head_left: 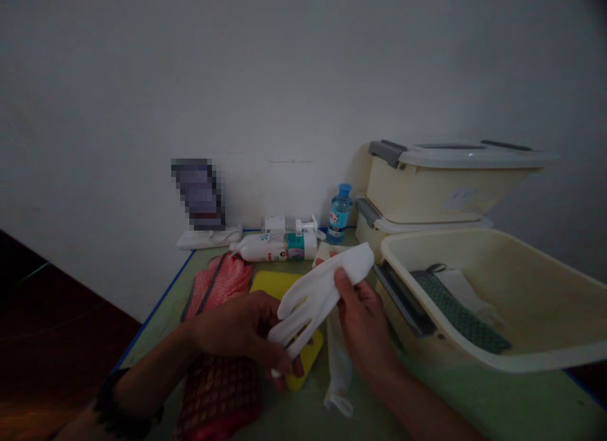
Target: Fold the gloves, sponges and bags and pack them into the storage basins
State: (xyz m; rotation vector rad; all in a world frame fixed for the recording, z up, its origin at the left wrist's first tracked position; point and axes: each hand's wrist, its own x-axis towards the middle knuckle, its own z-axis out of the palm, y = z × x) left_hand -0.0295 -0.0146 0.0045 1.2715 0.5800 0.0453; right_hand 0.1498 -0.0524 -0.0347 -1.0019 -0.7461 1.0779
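White glove (327, 286) held up over the middle of the green table (294, 422), between both hands, its cuff end far right and fingers pointing near left. Left hand (260, 330) pinched the glove's finger ends; dark bracelet (121, 403) at that wrist. Right hand (363, 314) gripped it near the cuff, thumb on top.

Beneath the glove: a yellow sheet (272, 283), flat, partly hidden. A second white item (339, 371), limp, lay just right of the sheet. To the left, pink cloth (222, 280) farther off; dark red checked cloth (220, 397) nearer, partly under the left forearm.

Far side, by the wall: white bottle (275, 247) on its side, pump bottle (303, 226) lying just behind, blue bottle (339, 213) upright to their right.

Right side: lidded box (427, 188) stacked on another; open bin (535, 264) nearer, with green cloth (458, 308) and white cloth (467, 292) inside.
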